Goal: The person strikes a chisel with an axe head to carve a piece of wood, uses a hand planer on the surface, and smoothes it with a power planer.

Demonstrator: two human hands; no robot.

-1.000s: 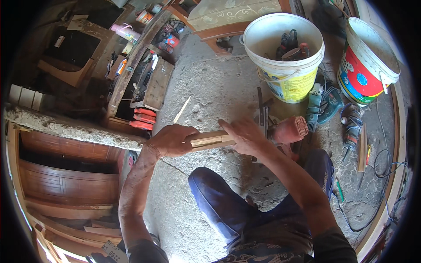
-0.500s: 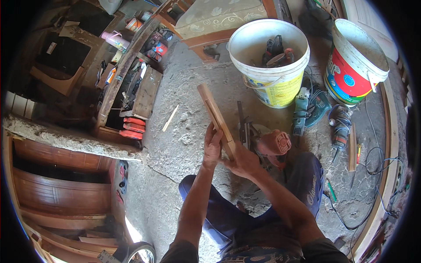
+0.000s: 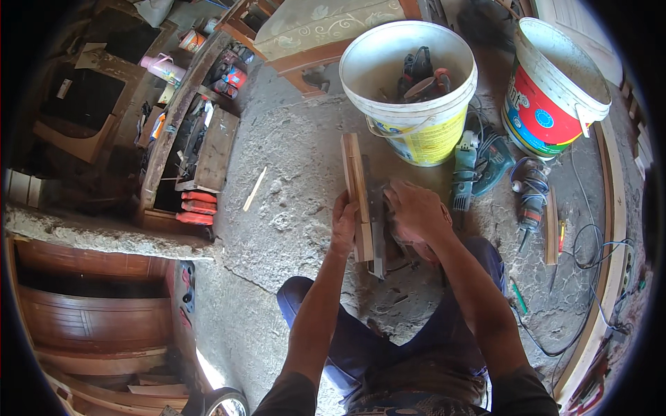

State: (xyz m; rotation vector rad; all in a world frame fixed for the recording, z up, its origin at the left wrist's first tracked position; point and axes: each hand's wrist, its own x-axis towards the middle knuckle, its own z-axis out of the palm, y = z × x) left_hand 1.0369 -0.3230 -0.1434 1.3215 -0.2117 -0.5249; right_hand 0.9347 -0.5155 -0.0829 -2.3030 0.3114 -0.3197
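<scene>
My left hand is closed around a wooden piece, a narrow strip with a groove along it, held upright between my knees. Just right of it stands a red power tool with a long dark metal base plate, its edge next to the wood; whether they touch I cannot tell. Over the tool's body lies my right hand, fingers curled down on it and hiding most of the red housing. The tool's exact kind is hidden.
Ahead is a white-and-yellow bucket holding tools; a red-labelled bucket stands to its right. A teal angle grinder, another corded tool and loose cables lie right. A toolbox and thin wood sliver are left.
My right hand has let go of the wood and moved right onto the red power tool. The wood, in my left hand, has turned more upright beside the tool's base plate.
</scene>
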